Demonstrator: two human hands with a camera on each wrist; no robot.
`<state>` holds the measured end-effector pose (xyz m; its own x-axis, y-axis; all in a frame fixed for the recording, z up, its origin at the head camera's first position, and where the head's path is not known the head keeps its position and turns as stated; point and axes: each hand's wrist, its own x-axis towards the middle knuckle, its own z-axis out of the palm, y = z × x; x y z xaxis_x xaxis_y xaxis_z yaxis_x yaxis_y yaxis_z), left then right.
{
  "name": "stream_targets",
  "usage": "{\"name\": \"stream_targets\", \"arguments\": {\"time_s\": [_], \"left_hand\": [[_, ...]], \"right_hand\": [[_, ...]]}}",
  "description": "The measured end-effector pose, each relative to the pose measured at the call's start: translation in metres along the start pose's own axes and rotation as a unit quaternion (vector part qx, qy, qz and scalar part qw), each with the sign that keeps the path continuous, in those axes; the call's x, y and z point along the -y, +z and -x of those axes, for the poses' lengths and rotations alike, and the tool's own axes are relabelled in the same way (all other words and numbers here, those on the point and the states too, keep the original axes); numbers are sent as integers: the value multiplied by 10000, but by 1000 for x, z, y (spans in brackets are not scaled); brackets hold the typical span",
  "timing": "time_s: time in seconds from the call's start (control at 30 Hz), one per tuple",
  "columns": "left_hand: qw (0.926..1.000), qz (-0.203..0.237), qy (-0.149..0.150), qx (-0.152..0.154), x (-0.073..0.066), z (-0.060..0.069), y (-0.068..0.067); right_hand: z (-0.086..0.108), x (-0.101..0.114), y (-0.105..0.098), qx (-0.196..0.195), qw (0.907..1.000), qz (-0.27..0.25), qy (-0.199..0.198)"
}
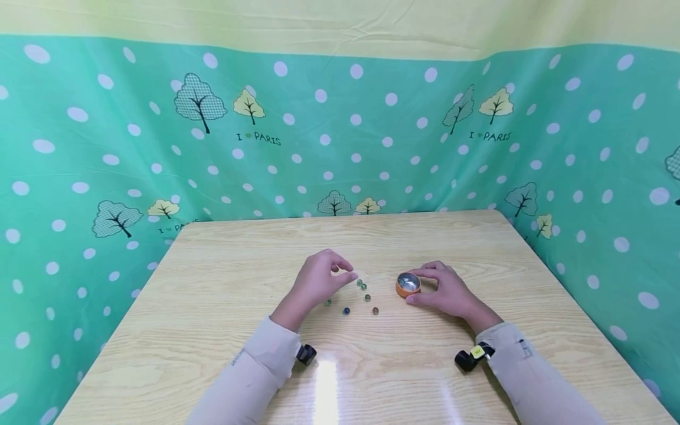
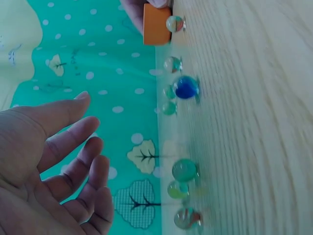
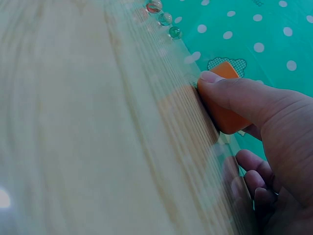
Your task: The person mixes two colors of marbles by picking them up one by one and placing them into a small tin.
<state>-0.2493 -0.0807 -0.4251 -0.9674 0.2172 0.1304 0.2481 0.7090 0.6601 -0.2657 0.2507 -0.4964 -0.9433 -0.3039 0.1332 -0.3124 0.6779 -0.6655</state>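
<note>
- Hands: two in head view, one orange tin, one tabletop [image 1: 212, 307].
- Left hand [image 1: 321, 277]: centre of head frame, over the tabletop. Grip is spread, fingers loosely bent, gap between thumb and fingers seen in left wrist view. Nothing is held.
- Right hand [image 1: 443, 289]: right of centre. Grip is pinching the orange tin [image 1: 408, 291] by its side, between thumb and fingers.
- Tin count: one. Stood upright on the tabletop, right of centre, silvery inside, open top.
- Marbles [image 1: 368, 298]: six can be counted in head view, all between the hands or by the left wrist.
- Breakdown: two green near the left thumb tip, one green below them, one brownish lower right, one blue marble [image 1: 347, 310] lower left, one green beside the left wrist.
- Left wrist view: eight marbles are counted, one blue; three sit at bottom centre, four above mid-height, one at the top in front of the tin.
- Right wrist view: three marbles, top centre.
- Wrist cameras [image 1: 306, 354]: two, black, one per sleeve [image 1: 249, 369].
- Backdrop: one dotted green cloth [image 1: 340, 118]; five yellow trees [image 1: 496, 105] printed.
</note>
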Motion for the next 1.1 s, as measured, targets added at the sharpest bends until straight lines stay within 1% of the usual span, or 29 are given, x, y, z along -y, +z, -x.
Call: {"name": "stream_targets", "arguments": {"time_s": [0.13, 0.2, 0.47, 0.63, 0.8, 0.9, 1.1], "left_hand": [[9997, 37, -227, -27, 6, 4, -5], [9996, 38, -295, -27, 9, 6, -8], [9991, 31, -390, -164, 24, 12, -20], [9986, -62, -506, -107, 32, 15, -23], [9983, -58, -579, -96, 35, 16, -26], [9979, -151, -623, -33, 38, 16, -26], [9963, -231, -808, 167, 41, 17, -26]], "right_hand": [[-1, 0, 1, 22, 10000, 0, 70], [0, 0, 1, 32, 10000, 7, 79], [0, 4, -1, 17, 10000, -19, -20], [1, 5, -3, 14, 10000, -80, 10], [1, 5, -2, 16, 10000, -29, 90], [1, 6, -1, 29, 9999, -5, 158], [1, 6, -2, -26, 10000, -39, -3]]}}
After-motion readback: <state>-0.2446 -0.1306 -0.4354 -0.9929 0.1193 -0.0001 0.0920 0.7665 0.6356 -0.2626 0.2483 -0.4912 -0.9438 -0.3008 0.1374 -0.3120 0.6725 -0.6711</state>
